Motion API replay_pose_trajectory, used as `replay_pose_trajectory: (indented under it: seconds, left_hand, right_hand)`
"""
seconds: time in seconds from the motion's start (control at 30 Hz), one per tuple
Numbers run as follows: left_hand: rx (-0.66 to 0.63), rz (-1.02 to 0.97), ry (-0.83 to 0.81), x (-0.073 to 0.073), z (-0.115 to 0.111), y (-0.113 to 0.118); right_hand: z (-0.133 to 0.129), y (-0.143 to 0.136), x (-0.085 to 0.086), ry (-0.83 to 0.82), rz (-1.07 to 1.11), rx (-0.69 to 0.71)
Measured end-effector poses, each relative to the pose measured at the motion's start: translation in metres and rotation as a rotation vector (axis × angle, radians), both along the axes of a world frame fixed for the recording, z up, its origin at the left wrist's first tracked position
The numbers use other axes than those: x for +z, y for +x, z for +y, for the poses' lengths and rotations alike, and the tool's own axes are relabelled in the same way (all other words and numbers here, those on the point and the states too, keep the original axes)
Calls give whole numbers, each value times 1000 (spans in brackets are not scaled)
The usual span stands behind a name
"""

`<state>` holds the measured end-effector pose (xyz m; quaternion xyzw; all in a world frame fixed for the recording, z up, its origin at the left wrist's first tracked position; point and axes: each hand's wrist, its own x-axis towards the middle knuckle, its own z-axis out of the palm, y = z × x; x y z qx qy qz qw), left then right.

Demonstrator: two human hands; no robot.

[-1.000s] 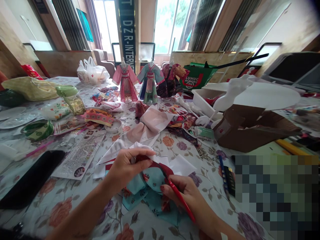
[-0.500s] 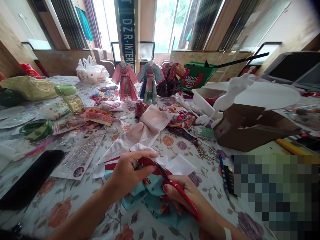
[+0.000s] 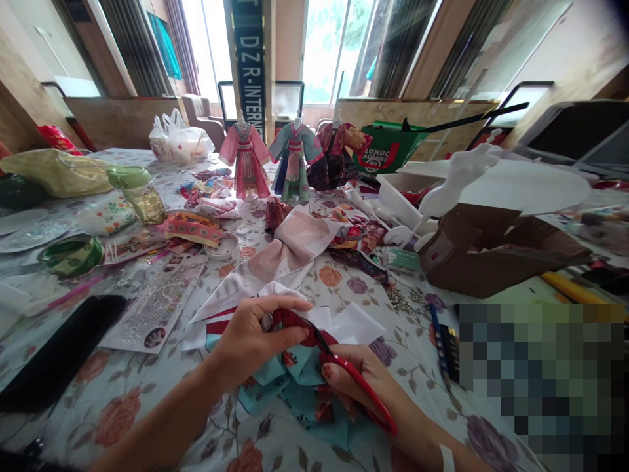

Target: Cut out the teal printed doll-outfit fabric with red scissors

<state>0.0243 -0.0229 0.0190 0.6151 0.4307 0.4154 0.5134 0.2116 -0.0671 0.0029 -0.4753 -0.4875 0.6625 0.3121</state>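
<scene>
Fingers of your left hand (image 3: 253,334) are pinching the red-edged cloth (image 3: 299,401), its blue folds lying below and between your hands. Your right hand (image 3: 376,375) is grasping the scissors (image 3: 361,385). You're apparently trimming; another snip is calling for taut cloth, clear fingertips.

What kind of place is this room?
Probably a doll-clothes craft workspace: red-handled scissors at turquoise fabric, small pink and teal robes on stands.

Silvery ring (image 3: 266,321) on left hand (image 3: 268,333); right hand (image 3: 361,377): red nail (image 3: 327,371), white wristband (image 3: 447,458).
</scene>
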Motion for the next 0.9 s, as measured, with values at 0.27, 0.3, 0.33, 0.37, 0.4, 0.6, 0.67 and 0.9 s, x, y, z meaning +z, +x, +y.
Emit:
replay_pose_trajectory:
  seconds: [0.27,0.3,0.33,0.37,0.4,0.6,0.67,0.9]
  left_hand:
    - [3,82,68,1,1,1]
    - [5,93,73,1,1,2]
    - [6,100,74,1,1,2]
    - [8,103,74,1,1,2]
    - [8,104,72,1,1,2]
    - [11,98,65,-1,0,1]
    - [11,97,72,-1,0,2]
    - [13,105,96,-1,0,2]
  right_hand:
    - [0,-1,-1,3,-2,13]
    - [0,-1,-2,-2,8,15]
    - [-1,-1,-2,-8,22,18]
    - [-1,-1,-3,-16,34,23]
    - [0,-1,-4,-23,41,22]
    - [2,-2,-5,-29,41,6]
    - [2,-2,-3,-17,31,-15]
    - [1,-3,-2,3,66,-9]
